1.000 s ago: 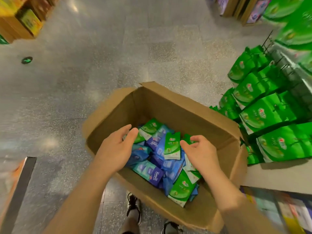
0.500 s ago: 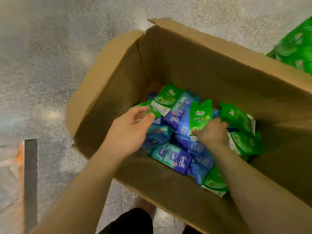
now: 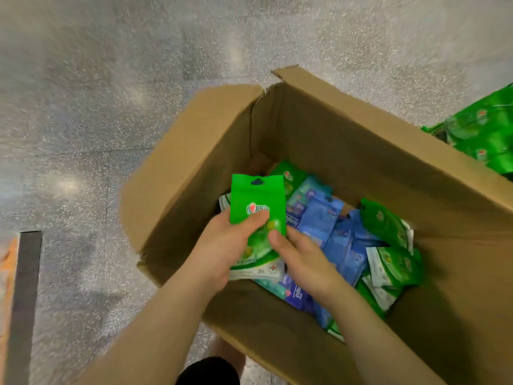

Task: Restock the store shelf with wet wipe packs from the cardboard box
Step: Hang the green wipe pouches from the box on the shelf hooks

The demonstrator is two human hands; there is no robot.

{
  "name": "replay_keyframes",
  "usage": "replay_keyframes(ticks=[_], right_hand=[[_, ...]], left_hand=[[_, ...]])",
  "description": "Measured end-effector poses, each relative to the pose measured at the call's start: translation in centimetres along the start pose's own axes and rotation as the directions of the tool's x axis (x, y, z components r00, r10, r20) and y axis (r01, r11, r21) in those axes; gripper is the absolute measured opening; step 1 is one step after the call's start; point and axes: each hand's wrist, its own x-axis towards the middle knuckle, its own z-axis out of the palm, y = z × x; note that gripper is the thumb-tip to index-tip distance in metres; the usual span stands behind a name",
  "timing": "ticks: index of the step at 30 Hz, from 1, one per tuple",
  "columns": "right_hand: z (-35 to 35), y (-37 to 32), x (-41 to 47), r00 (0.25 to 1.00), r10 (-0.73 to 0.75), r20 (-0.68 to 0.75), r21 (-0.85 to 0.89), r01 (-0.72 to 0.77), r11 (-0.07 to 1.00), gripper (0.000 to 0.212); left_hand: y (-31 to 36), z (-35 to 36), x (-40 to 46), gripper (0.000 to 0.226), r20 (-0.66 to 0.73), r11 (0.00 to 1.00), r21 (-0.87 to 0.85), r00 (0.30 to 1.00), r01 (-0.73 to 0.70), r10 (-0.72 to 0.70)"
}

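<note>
A flat green plastic wet wipe pack with a hang hole [image 3: 256, 215] stands upright over the open brown cardboard box [image 3: 361, 145], its lower half pinched by both hands: the left hand [image 3: 222, 251] wraps its fingers [image 3: 256, 219] across the front, and the right hand [image 3: 298, 257] presses its thumb on the lower right edge. Inside the box lies a loose heap of blue wipe packs [image 3: 341, 240] and more green wipe packs [image 3: 388, 226]. The box sits on the speckled grey floor [image 3: 111, 107].

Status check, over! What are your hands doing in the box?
Left hand and right hand both gripping green pack. Pack above cardboard box. Nothing blocking.
</note>
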Motion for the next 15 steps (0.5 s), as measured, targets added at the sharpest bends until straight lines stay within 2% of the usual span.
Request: replay_keyframes(ticks=[1,2,3,4,5,6,8,10,11,13,15], right_hand=[[-0.1,0.3,1.1,0.999,-0.020,-0.041,-0.002,0.020,1.000,0.025],[-0.4,0.9,2.7,0.988,-0.054,-0.147,-0.014,0.053,0.999,0.025],[-1.1,1.6,4.7,0.952,-0.109,-0.285,-0.107,0.081,0.991,0.022],[-1.8,2.5,6.9,0.896,-0.183,-0.405,-0.291,0.063,0.955,0.016],[-2.4,3.1,9.2,0.847,-0.261,-0.464,-0.477,0.009,0.879,0.010],[-2.8,3.8,11.4,0.828,-0.308,-0.469,-0.614,-0.055,0.787,0.017],[-2.8,5.1,15.3,0.855,-0.344,-0.389,-0.799,-0.127,0.588,0.050],[-2.5,5.8,18.1,0.892,-0.343,-0.295,-0.914,-0.158,0.375,0.079],[-2.5,6.2,19.2,0.908,-0.318,-0.273,-0.937,-0.176,0.301,0.091],[-3.1,6.5,20.4,0.926,-0.267,-0.267,-0.946,-0.199,0.258,0.104],[-4.3,6.4,20.8,0.935,-0.251,-0.249,-0.950,-0.185,0.253,0.102]], left_hand=[[0.1,-0.6,0.3,0.025,-0.039,1.000,0.004,0.999,-0.025,0.025],[0.1,-1.2,0.7,0.022,-0.074,0.999,0.028,0.996,-0.043,0.045],[0.2,-1.7,1.1,0.021,-0.097,0.997,0.054,0.994,-0.051,0.056],[0.2,-2.3,1.5,0.020,-0.111,0.996,0.075,0.992,-0.051,0.059],[0.3,-2.8,1.9,0.020,-0.123,0.995,0.087,0.991,-0.046,0.057],[0.4,-3.2,2.3,0.020,-0.133,0.994,0.098,0.990,-0.042,0.055],[0.5,-3.9,2.8,0.023,-0.127,0.990,0.137,0.990,-0.046,0.064],[0.5,-4.3,3.1,0.028,-0.090,0.984,0.169,0.993,-0.058,0.074],[0.4,-4.4,3.1,0.032,-0.076,0.982,0.181,0.995,-0.056,0.071],[0.2,-4.5,3.2,0.036,-0.080,0.978,0.207,0.995,-0.032,0.050],[-0.2,-4.6,3.3,0.036,-0.108,0.977,0.214,0.994,0.002,0.022]])
